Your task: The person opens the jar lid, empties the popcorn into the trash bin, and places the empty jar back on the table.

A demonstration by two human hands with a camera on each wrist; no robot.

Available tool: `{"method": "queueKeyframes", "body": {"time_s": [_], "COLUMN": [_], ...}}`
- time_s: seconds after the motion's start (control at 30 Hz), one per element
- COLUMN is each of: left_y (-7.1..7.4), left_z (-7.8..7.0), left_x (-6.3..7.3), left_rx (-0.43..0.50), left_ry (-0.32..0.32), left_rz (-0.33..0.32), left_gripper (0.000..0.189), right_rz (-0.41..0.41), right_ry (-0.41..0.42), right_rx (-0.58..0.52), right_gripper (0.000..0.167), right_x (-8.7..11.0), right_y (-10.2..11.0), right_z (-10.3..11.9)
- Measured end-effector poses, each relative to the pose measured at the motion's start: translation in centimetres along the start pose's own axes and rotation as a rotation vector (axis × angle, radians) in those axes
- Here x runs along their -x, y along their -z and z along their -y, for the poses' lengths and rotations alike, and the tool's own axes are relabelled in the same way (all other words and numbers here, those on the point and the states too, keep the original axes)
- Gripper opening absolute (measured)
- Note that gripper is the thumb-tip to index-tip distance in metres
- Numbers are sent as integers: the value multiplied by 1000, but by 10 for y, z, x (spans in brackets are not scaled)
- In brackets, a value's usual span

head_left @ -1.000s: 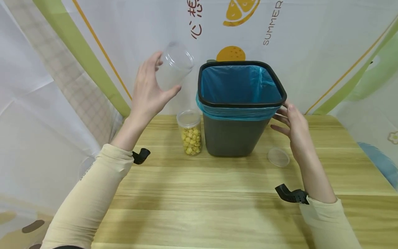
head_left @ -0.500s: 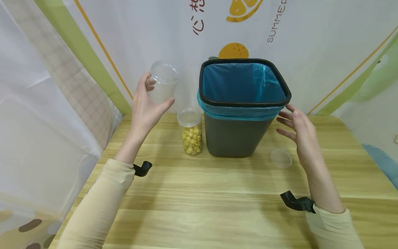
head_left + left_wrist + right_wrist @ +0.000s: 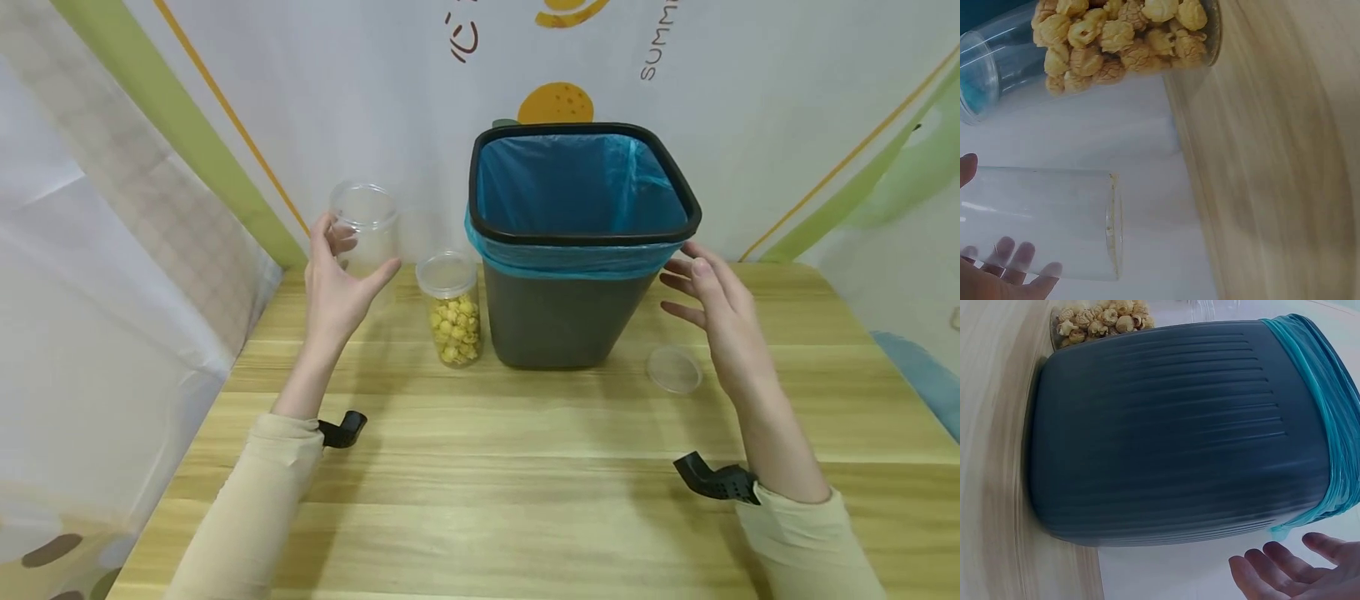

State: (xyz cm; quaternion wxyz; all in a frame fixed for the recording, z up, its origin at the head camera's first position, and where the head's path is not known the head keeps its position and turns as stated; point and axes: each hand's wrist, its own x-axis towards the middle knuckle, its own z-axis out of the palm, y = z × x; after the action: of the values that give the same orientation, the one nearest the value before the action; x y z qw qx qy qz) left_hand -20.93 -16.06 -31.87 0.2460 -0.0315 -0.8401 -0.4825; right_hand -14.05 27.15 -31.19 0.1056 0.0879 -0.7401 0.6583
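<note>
My left hand (image 3: 330, 292) grips a clear plastic jar (image 3: 367, 242), thumb on one side and fingers on the other. That jar is upright, with its base (image 3: 1114, 228) above the table and a few yellowish crumbs at the bottom. To its right stands a second clear jar, part full of popcorn (image 3: 455, 329), with a lid on top. A dark grey trash bin (image 3: 562, 321) lined with a blue bag (image 3: 585, 258) is right of the jars. My right hand (image 3: 731, 325) is by the bin's right rim, fingers spread; whether they touch it cannot be told.
A round clear lid (image 3: 674, 370) lies flat on the wooden table (image 3: 480, 467), between the bin and my right forearm. Behind the table hangs a white printed curtain (image 3: 420, 100). Black camera mounts (image 3: 343, 429) stick out from both wrists.
My left hand has lowered the clear jar and brought it left, away from the bin; the jar went from tilted to upright. My right hand stays near the bin's rim. The head view shifted slightly.
</note>
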Motion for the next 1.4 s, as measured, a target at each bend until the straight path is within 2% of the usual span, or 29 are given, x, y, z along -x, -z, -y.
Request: {"method": "queueKeyframes", "body": {"time_s": [0.17,0.47,0.73,1.13,1.4], "left_y": [-1,-6,-8,-13,-16], "left_z": [12,25,34,45,47], "left_x": [6,18,25,26,28], "left_rx": [28,32,106,114,156], "left_ry": [22,92,137,185,226], "left_rz": [-2,-5,2,58,100], "left_gripper": [90,93,92,94,96], "right_rz": [0,4,5,4,-2], "right_ry": [0,-4,0,-8,-9], "right_rx": [27,56,82,97,80], "right_gripper": [55,55,52,53,53], "right_x": [-1,-1,-1,-2,0], "right_y": [-1,-3,-4,-3,-1], "right_z": [1,4,7,5,3]}}
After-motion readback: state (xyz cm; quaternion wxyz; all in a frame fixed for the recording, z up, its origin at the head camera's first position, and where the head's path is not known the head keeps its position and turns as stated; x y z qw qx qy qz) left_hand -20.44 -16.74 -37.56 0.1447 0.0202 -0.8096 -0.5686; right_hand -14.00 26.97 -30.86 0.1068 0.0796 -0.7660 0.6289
